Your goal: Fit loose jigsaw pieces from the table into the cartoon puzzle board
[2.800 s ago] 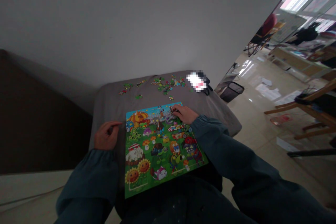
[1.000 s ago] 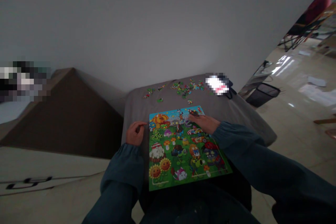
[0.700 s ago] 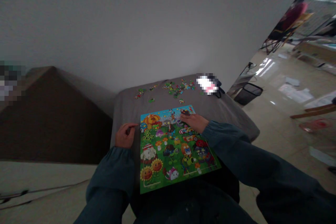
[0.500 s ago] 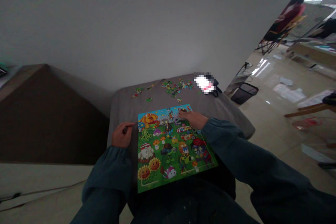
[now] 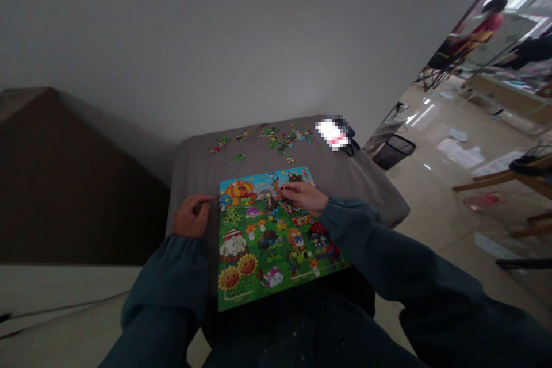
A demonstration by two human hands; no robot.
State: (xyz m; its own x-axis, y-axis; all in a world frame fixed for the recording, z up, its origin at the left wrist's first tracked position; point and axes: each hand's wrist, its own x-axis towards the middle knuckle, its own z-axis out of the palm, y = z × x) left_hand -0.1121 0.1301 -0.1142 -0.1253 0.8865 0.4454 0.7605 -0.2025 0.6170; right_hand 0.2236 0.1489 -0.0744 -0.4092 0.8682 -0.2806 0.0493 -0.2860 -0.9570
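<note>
A colourful cartoon jigsaw puzzle board [image 5: 267,236] lies on a grey-covered table [image 5: 194,167] in front of me. My right hand [image 5: 302,196] rests on the board's upper middle, fingers pinched together over a spot among the pieces; what they hold is too small to name. My left hand [image 5: 190,215] sits curled at the board's left edge, thumb and forefinger touching the edge. Several loose puzzle pieces [image 5: 276,141] are scattered along the table's far side.
A blurred-out flat object [image 5: 333,133] with a dark strap lies at the table's far right corner. A black mesh waste basket [image 5: 393,150] stands on the tiled floor beyond. Wooden chair legs [image 5: 495,178] stand at right. A brown sofa [image 5: 64,184] is at left.
My right hand has slid left from the board's top right corner toward its upper middle and its fingers have closed into a pinch. The left hand keeps its place. My head view has shifted.
</note>
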